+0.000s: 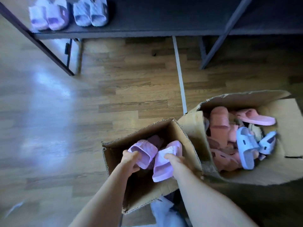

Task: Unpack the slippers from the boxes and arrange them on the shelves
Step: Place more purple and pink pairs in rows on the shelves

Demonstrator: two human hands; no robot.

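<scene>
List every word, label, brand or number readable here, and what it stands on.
No text can be read.
Dark patch on the lilac slipper on the shelf: too blurred.
Small marks on the purple slipper in the right hand: too blurred.
Small box and large box: no print visible.

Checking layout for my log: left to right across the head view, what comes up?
Lilac pair, grey pair, left hand, right hand (both gripping lilac slippers), blue slippers.
</scene>
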